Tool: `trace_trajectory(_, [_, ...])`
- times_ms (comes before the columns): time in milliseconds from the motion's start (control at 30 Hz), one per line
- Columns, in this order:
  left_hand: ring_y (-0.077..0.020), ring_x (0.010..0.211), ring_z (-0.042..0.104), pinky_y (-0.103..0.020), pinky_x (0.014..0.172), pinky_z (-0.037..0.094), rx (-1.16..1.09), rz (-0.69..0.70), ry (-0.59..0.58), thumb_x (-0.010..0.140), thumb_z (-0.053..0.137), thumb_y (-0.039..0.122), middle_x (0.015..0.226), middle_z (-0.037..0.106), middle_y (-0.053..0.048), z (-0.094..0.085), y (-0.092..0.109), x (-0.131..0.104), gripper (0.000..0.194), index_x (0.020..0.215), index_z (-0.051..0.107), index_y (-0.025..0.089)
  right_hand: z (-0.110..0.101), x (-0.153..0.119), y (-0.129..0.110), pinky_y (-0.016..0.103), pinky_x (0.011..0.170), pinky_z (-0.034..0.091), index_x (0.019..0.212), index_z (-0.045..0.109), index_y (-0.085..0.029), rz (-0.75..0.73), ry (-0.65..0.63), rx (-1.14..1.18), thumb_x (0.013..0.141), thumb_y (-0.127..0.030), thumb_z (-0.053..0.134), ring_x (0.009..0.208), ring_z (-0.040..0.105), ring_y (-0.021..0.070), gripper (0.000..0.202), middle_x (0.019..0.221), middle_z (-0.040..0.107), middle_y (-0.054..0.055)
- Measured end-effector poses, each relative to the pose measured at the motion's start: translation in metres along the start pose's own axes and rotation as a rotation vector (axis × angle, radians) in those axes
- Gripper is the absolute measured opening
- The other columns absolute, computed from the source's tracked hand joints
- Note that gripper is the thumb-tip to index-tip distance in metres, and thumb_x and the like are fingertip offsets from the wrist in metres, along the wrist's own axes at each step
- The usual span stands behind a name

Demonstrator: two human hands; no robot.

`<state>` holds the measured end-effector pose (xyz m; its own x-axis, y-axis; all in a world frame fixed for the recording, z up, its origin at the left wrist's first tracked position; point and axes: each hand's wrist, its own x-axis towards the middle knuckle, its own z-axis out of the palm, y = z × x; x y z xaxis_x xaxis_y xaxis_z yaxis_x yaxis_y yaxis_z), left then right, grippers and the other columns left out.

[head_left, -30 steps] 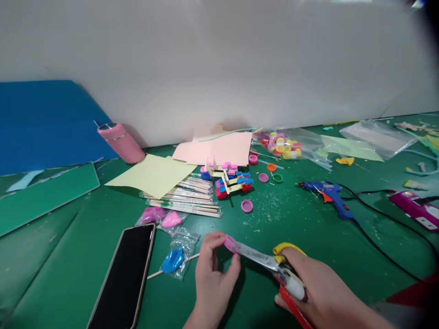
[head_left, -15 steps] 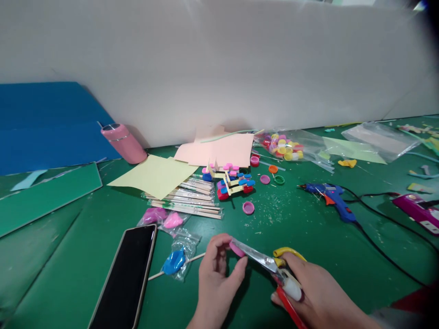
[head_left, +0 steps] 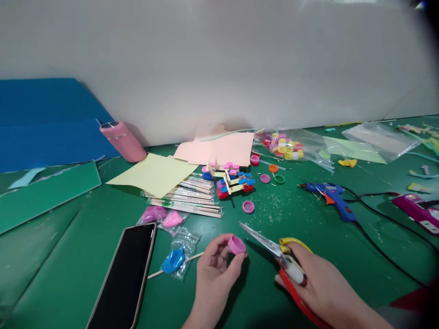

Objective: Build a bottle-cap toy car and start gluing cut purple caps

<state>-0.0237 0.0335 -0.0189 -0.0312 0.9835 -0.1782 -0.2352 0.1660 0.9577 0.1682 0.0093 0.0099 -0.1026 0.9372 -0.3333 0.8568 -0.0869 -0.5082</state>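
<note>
On a clock face centred on the left hand's catch, a squat, round, pink plastic ring (head_left: 236,245), the left hand (head_left: 216,274) comes in from seven o'clock, thumb and index fingers pinching the ring at their tips above the surface. The right hand (head_left: 318,283), farther off at four, has its fingers curled round the red-and-yellow handles of steel-bladed scissors (head_left: 270,246). These point their tips toward ten and their handles toward four; the tips sit near the ring's twelve o'clock side, apart from it. The ring is too squat to show a clear long axis. Around them spreads a green surface (head_left: 164,301): a black-screened phone (head_left: 125,269) near nine, plastic-wrapped wooden sticks (head_left: 187,202) between ten and eleven, a blue glue gun (head_left: 331,196) at two, and a plain white wall (head_left: 219,68) at twelve.
</note>
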Motion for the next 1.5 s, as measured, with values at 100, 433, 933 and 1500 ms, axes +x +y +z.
trace_trajectory(100, [-0.0162,0.072,0.063,-0.026,0.067,0.051,0.023,0.032,0.021,0.066,0.067,0.021,0.079,0.063,-0.004,0.0,-0.001,0.001,0.025,0.088,0.058,0.017,0.0,-0.002,0.003,0.025,0.05,0.033,0.083,0.044,-0.022,-0.006,0.036,-0.01,0.069,-0.033,0.057,0.058,0.054,0.0173,0.022,0.07,0.059,0.001])
trace_trajectory(433, [-0.0125,0.079,0.06,-0.022,0.073,0.049,0.168,0.238,0.034,0.067,0.063,0.01,0.084,0.062,-0.002,-0.002,-0.008,0.0,0.026,0.09,0.057,0.02,0.009,-0.008,0.011,0.029,0.057,0.035,0.088,0.043,-0.02,-0.151,0.031,-0.104,0.068,-0.035,0.06,0.069,0.051,0.0202,0.031,0.083,0.054,0.004])
trace_trajectory(933, [-0.0113,0.083,0.06,-0.019,0.076,0.048,0.206,0.222,0.007,0.067,0.062,0.01,0.089,0.061,-0.001,-0.003,-0.012,-0.002,0.026,0.09,0.057,0.022,0.002,0.0,0.003,0.025,0.053,0.032,0.081,0.048,-0.021,-0.051,-0.042,-0.01,0.064,-0.043,0.065,0.061,0.053,0.0176,0.032,0.074,0.061,0.0])
trace_trajectory(1500, [-0.0125,0.072,0.062,-0.021,0.069,0.05,0.065,0.077,0.022,0.063,0.067,0.014,0.076,0.064,-0.002,0.001,0.0,0.001,0.02,0.081,0.059,0.016,-0.002,-0.004,0.003,0.026,0.053,0.031,0.079,0.044,-0.022,-0.076,-0.018,-0.092,0.065,-0.037,0.062,0.062,0.05,0.0176,0.026,0.076,0.057,0.001])
